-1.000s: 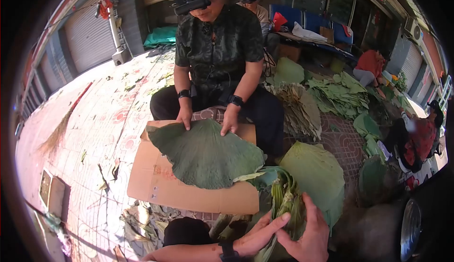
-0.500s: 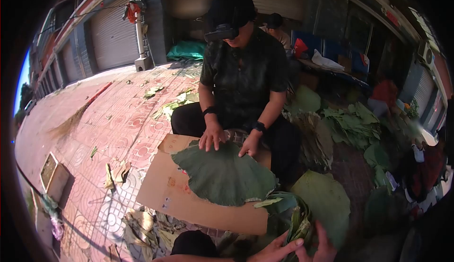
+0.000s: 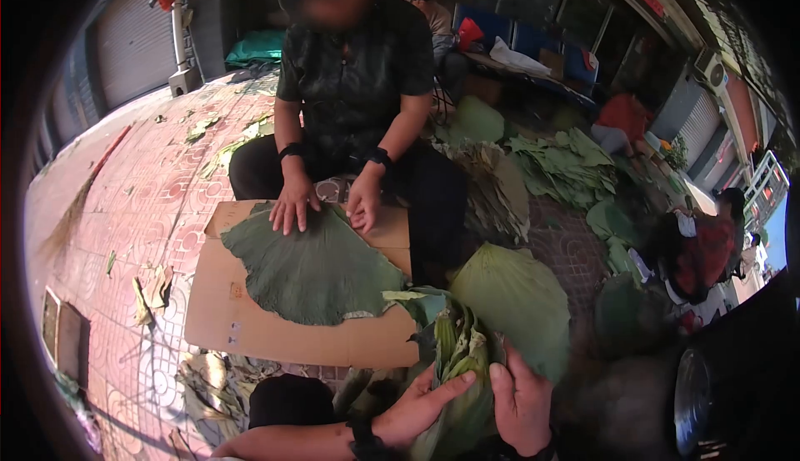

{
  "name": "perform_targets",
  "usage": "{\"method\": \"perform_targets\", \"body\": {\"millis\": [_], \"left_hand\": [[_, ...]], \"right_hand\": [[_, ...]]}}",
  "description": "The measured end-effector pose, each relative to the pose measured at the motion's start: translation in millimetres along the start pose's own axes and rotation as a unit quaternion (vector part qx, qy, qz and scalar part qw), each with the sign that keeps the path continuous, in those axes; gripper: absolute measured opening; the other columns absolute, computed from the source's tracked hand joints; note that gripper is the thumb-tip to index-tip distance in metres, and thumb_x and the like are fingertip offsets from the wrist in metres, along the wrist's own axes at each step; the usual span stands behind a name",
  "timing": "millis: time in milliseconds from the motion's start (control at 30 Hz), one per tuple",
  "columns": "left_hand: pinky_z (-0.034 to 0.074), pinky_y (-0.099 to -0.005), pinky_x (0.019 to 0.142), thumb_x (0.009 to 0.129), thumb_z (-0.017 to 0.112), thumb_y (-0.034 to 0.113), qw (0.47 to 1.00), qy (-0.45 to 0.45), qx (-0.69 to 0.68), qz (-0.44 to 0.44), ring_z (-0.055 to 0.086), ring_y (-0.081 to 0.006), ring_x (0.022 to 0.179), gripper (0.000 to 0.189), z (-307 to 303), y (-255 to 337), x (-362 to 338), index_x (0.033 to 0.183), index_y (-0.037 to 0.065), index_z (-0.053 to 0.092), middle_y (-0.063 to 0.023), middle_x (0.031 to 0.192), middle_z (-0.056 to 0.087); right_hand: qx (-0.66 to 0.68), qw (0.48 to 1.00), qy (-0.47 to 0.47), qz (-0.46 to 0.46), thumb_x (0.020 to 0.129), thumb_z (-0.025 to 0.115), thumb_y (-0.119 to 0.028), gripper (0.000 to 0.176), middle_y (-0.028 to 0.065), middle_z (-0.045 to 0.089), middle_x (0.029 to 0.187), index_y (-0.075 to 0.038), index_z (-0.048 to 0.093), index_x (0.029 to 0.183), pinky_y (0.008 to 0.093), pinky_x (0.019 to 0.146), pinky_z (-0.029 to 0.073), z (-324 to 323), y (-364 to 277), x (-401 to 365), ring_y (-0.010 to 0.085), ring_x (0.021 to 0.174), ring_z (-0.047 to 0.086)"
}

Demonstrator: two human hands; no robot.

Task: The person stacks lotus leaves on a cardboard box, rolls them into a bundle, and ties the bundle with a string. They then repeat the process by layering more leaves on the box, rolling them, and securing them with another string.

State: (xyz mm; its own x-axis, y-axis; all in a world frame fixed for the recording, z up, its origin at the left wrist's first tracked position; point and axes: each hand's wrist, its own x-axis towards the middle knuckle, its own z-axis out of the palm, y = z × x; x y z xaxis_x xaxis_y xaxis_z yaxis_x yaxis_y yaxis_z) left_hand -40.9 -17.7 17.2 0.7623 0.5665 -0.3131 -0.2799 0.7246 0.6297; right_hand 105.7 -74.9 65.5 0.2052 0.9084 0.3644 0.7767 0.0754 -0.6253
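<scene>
A bundle of folded green leaves [image 3: 458,353], looking like lotus leaves, is between my hands at the bottom of the head view. My left hand [image 3: 429,407] is closed round its left side, thumb across the front. On the right side, my right hand [image 3: 522,398] grips the bundle's edge between thumb and fingers. A broad pale-green leaf [image 3: 521,303] spreads just behind my right hand. Ahead, a large dark-green leaf [image 3: 308,269] lies flat on a cardboard sheet [image 3: 217,315]. A seated co-worker's hand [image 3: 293,203] rests on it, the other hand near its top edge.
Leaf stacks [image 3: 558,161] lie on the paving to the right, beside dry brown leaves [image 3: 500,190]. Leaf scraps [image 3: 208,386] litter the ground at front left, near a planter box [image 3: 65,336]. Other people sit farther back and right; a broom [image 3: 79,199] lies left.
My view has swung right and down, showing more of my hands and the bundle. My right hand has closed in on the bundle's edge. The co-worker's hand has come off the leaf's top edge.
</scene>
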Motion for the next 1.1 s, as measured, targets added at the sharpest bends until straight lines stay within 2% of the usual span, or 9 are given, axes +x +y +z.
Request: {"method": "perform_targets", "body": {"millis": [67, 200, 233, 433, 533, 633, 733, 933, 1100], "left_hand": [[0.045, -0.0299, 0.095, 0.097, 0.053, 0.028, 1.0, 0.008, -0.003, 0.005, 0.054, -0.0137, 0.113, 0.045, -0.5, 0.7, -2.9, 0.134, 0.004, 0.044, -0.0057, 0.126, 0.056], [0.051, -0.0322, 0.09, 0.099, 0.048, 0.031, 1.0, 0.02, 0.004, -0.014, 0.06, -0.0173, 0.107, 0.043, -5.0, 1.1, -3.2, 0.131, 0.003, 0.048, -0.0089, 0.122, 0.059], [0.051, -0.0326, 0.089, 0.099, 0.047, 0.032, 0.999, 0.021, 0.009, -0.024, 0.06, -0.0178, 0.108, 0.044, -6.7, 2.8, -3.6, 0.131, 0.002, 0.047, -0.0094, 0.122, 0.059], [0.046, -0.0384, 0.097, 0.098, 0.046, 0.036, 0.998, 0.024, -0.059, -0.012, 0.058, -0.0229, 0.112, 0.049, -13.4, 3.5, -5.8, 0.133, 0.002, 0.045, -0.0123, 0.127, 0.056], [0.045, -0.042, 0.099, 0.098, 0.047, 0.036, 0.995, 0.024, -0.098, -0.013, 0.056, -0.0257, 0.115, 0.049, -19.9, 7.5, -12.0, 0.134, 0.003, 0.043, -0.0135, 0.13, 0.054], [0.044, -0.0427, 0.1, 0.098, 0.046, 0.035, 0.993, 0.015, -0.113, 0.01, 0.056, -0.0264, 0.115, 0.047, -18.8, 18.1, -23.3, 0.133, 0.003, 0.044, -0.0135, 0.129, 0.055], [0.045, -0.0416, 0.1, 0.098, 0.045, 0.035, 0.995, 0.027, -0.095, 0.004, 0.057, -0.0252, 0.115, 0.048, -20.0, 20.2, -31.6, 0.133, 0.002, 0.044, -0.013, 0.129, 0.055], [0.044, -0.0344, 0.1, 0.098, 0.046, 0.039, 0.996, 0.049, -0.024, -0.07, 0.056, -0.0191, 0.113, 0.053, -27.1, 11.2, -40.8, 0.134, 0.0, 0.044, -0.0104, 0.129, 0.055], [0.04, -0.0308, 0.101, 0.099, 0.044, 0.037, 0.999, 0.043, 0.011, -0.029, 0.055, -0.0152, 0.113, 0.051, -31.3, 9.4, -45.0, 0.134, 0.0, 0.045, -0.0079, 0.127, 0.056]], "right_hand": [[0.037, 0.997, -0.012, 0.07, 0.094, 0.054, -0.013, 0.035, 0.0158, 0.062, 0.073, -0.004, 0.053, 0.128, 0.033, 0.059, 0.049, -2.1, 0.0, -0.8, 0.0242, 0.061, 0.062], [0.099, 0.988, -0.006, 0.123, 0.094, 0.051, -0.009, 0.024, 0.0083, 0.056, 0.066, -0.001, 0.057, 0.116, 0.026, 0.058, 0.044, -8.1, 10.7, -0.6, 0.0095, 0.061, 0.054], [0.151, 0.981, 0.001, 0.119, 0.093, 0.052, -0.007, 0.019, 0.004, 0.059, 0.074, 0.001, 0.057, 0.109, 0.0219, 0.062, 0.043, -6.4, 20.9, 0.5, 0.0056, 0.069, 0.053], [0.319, 0.928, 0.039, 0.187, 0.093, 0.052, -0.005, 0.02, 0.0026, 0.063, 0.097, 0.002, 0.058, 0.111, 0.0233, 0.076, 0.046, -27.5, 46.2, 7.4, 0.0079, 0.084, 0.056], [0.459, 0.844, 0.185, 0.208, 0.093, 0.051, -0.004, 0.024, 0.0056, 0.065, 0.102, 0.001, 0.056, 0.115, 0.0268, 0.079, 0.048, -42.1, 63.3, 18.3, 0.0112, 0.087, 0.06], [0.497, 0.809, 0.253, 0.185, 0.092, 0.05, -0.003, 0.026, 0.0069, 0.064, 0.106, 0.0, 0.055, 0.118, 0.0292, 0.081, 0.05, -52.0, 74.5, 26.3, 0.0149, 0.09, 0.062], [0.499, 0.818, 0.236, 0.165, 0.092, 0.049, -0.003, 0.026, 0.0078, 0.063, 0.107, 0.0, 0.055, 0.118, 0.0307, 0.083, 0.051, -48.7, 71.6, 35.4, 0.0159, 0.092, 0.062], [0.489, 0.852, 0.065, 0.174, 0.092, 0.046, -0.002, 0.031, 0.0093, 0.062, 0.111, 0.0, 0.052, 0.123, 0.0318, 0.085, 0.05, -6.8, 55.4, 71.5, 0.0167, 0.097, 0.061], [0.488, 0.855, 0.045, 0.169, 0.094, 0.044, -0.006, 0.032, 0.0103, 0.06, 0.114, 0.001, 0.05, 0.125, 0.0318, 0.087, 0.05, 28.3, 54.2, 98.9, 0.0178, 0.099, 0.061]]}}
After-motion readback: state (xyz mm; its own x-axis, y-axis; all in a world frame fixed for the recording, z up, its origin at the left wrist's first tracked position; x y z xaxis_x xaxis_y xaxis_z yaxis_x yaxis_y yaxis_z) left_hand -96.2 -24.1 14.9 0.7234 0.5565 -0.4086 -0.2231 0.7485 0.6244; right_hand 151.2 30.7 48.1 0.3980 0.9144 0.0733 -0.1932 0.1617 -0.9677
